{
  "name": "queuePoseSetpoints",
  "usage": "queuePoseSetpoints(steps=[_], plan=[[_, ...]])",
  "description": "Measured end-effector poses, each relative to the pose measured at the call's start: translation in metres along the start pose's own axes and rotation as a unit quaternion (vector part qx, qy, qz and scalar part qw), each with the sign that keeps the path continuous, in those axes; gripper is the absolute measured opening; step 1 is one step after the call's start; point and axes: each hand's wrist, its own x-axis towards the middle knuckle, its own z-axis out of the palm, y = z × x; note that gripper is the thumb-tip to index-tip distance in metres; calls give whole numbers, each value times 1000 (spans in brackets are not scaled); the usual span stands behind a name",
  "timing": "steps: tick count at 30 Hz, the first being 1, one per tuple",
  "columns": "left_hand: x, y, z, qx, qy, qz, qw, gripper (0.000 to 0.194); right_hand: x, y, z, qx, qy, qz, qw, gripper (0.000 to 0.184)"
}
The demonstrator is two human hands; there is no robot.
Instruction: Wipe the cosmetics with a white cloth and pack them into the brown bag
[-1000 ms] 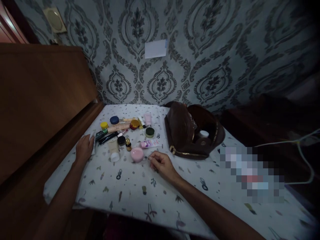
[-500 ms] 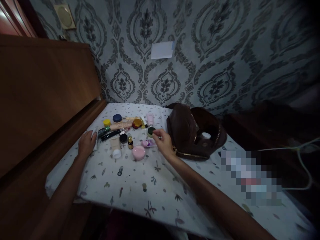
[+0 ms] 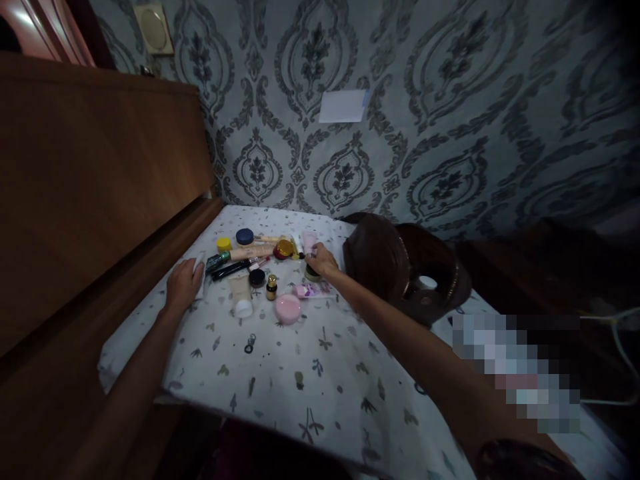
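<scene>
My left hand rests at the left of the patterned cloth, its fingers curled against a thin white object whose kind I cannot make out. At the back centre my right hand has its fingertips pinched on the lower end of a pale pink tube. Partly under that hand lies a dark green-lidded jar. Nearer me are a purple-and-white tube, a round pink case and a small gold-capped bottle. A beige tube with a white cap lies to their left.
A brown bag stands gaping on the right, with something white-topped in it. A blue-lidded jar, a yellow lid, an amber jar and black pens lie at the back left. A wooden cabinet borders the left.
My right hand has moved from beside the green-lidded jar and purple tube up and away to the pale pink tube. The view has shifted slightly left; my left hand stays by the white object.
</scene>
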Motion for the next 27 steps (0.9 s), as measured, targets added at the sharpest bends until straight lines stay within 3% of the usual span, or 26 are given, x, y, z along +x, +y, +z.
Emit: queuePoseSetpoints(steps=[4,6,10,15,21,27], plan=[[-1,0,0,-2,-1,0,1000,35,-5,-13,-8,-44,23,-62,997,46],[-1,1,-1,-2,-1,1,1000,36,-7,-28,-12,-58,22,-144,988,50],[-1,2,-2,-3,1,1,1000,36,-4,-59,-11,-90,-39,-290,952,56],[-1,2,-2,-3,-1,-3,1000,35,4,-72,-9,-140,-69,-307,939,46],[0,-1,4,-8,-4,-11,1000,34,3,-72,-20,-175,-106,-353,913,50],[-1,-2,4,-11,-8,-8,1000,36,8,-112,-13,-195,-104,-373,901,32]])
